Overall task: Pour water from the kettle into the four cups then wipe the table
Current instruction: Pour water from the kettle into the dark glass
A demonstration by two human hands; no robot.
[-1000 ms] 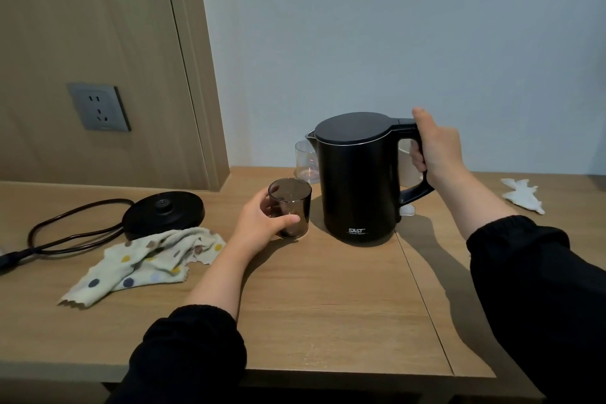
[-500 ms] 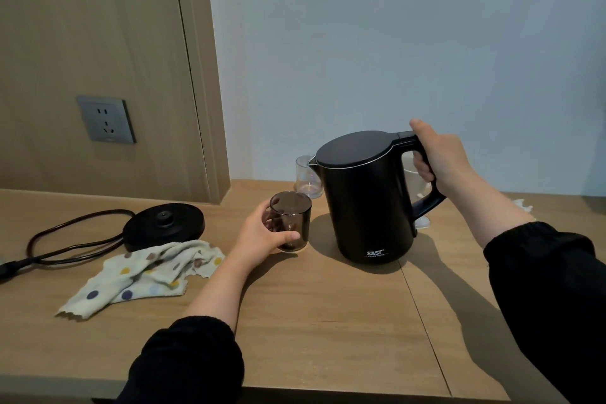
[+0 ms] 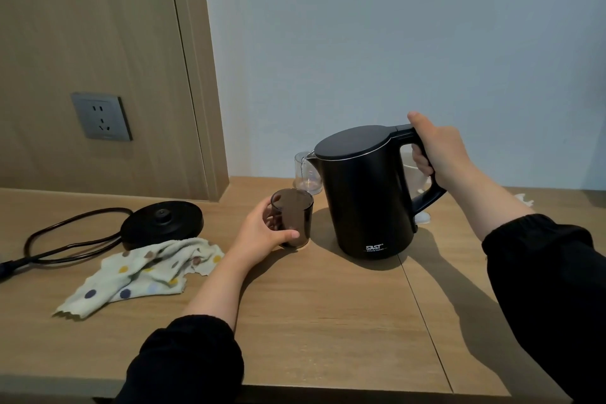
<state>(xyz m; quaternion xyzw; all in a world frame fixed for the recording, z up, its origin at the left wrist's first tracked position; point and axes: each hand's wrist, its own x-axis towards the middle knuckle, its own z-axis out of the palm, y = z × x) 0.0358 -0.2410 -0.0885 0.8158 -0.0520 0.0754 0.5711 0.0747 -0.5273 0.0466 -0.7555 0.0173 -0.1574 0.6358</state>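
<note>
sleeves (image 3: 183,361): black, long | cuffs (image 3: 537,226): gathered, elastic | forearms (image 3: 213,279): bare

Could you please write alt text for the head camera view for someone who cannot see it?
A person's right hand grips the handle of a black electric kettle, tipped toward a brown translucent cup held by the left hand on a wooden table. A polka-dot cloth lies further left.

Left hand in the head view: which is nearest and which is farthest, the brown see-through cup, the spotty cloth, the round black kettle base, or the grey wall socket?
1. Brown see-through cup: gripped in the left hand.
2. Spotty cream cloth: on the wooden table, just to the hand's left.
3. Round black kettle base: further left, behind the cloth.
4. Grey wall socket: up on the wooden panel, farthest.
</note>
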